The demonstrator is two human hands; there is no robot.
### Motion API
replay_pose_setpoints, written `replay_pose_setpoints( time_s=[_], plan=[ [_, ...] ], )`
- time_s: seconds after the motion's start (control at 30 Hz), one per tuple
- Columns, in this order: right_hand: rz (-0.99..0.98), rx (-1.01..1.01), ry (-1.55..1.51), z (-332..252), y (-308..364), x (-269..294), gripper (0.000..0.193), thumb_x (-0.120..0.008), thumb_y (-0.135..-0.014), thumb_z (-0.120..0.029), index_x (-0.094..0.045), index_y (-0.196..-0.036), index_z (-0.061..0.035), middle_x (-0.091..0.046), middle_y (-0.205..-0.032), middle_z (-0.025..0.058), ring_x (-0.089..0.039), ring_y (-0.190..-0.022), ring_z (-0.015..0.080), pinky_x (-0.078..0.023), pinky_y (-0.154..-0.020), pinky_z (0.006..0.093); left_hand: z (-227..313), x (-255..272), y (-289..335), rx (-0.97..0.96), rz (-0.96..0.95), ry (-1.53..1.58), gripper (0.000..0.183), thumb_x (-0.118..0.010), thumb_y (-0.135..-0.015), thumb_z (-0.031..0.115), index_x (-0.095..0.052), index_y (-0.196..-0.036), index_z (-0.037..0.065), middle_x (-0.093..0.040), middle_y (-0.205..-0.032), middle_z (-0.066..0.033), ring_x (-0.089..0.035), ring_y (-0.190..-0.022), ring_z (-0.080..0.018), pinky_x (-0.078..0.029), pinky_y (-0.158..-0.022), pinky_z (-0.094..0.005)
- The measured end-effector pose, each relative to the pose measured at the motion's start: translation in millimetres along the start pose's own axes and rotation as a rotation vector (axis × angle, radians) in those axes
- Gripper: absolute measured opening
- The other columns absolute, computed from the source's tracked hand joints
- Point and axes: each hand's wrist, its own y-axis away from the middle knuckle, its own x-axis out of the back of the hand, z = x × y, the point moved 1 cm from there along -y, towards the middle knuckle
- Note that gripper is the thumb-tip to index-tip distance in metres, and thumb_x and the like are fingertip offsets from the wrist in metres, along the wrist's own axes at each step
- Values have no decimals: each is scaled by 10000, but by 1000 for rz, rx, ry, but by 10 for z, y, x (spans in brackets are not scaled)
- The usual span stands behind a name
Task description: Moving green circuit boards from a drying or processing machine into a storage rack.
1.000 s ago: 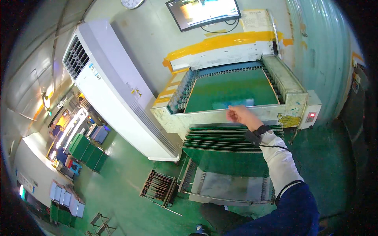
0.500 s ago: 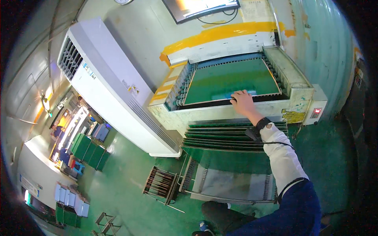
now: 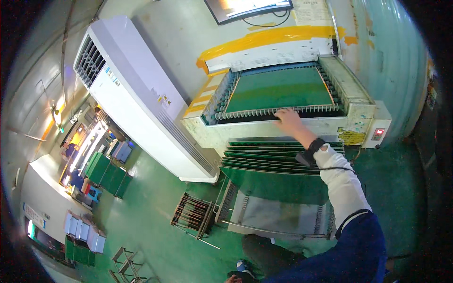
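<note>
My right hand (image 3: pixel 289 121) is over the front wall of a roller conveyor machine (image 3: pixel 269 128), fingers stretched out and holding nothing. Its fingertips are close to the near rollers (image 3: pixel 252 113). A flat green panel (image 3: pixel 283 89) lies on the rollers, a little beyond the fingers and apart from them. Below my forearm, several green panels (image 3: pixel 264 160) stand tilted in a wire rack (image 3: pixel 230 198). At the lower edge shows a small skin-coloured patch, apparently my left hand (image 3: pixel 232 279); its fingers cannot be made out.
A tall white air conditioner (image 3: pixel 146 113) stands left of the machine. A smaller slotted rack (image 3: pixel 191 214) and a metal frame (image 3: pixel 125 264) are on the green floor. On the machine's right is a control box (image 3: pixel 379 123). A screen (image 3: pixel 236 9) hangs above; people work far left.
The green panel has moved away from me along the rollers, baring the near rollers. My right hand, before on the panel's near edge, is now off it. The view has shifted slightly.
</note>
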Motion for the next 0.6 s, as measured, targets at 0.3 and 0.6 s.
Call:
replay_pose_setpoints(
  time_s=[0.3,0.6],
  plan=[
    [-95,203,-235,-649,893,2,352,-595,-790,-332,-640,-1006,-58,-597,-1090,123,-523,-1041,317,-414,-890,444,-393,605,-531,73,39,-51,248,-617,-846,256,-620,-1012,72,-621,-991,-94,-560,-942,-237,-447,-855,-391],
    [-231,215,-175,-1032,1605,-16,465,-613,-800,-277,-517,-1203,-65,-436,-1316,127,-391,-1211,317,-323,-998,453,-1305,1652,-1378,-1461,-196,-2563,443,-340,-939,331,-325,-1349,162,-301,-1404,8,-256,-1301,-191,-142,-1106,-376]
  ],
)
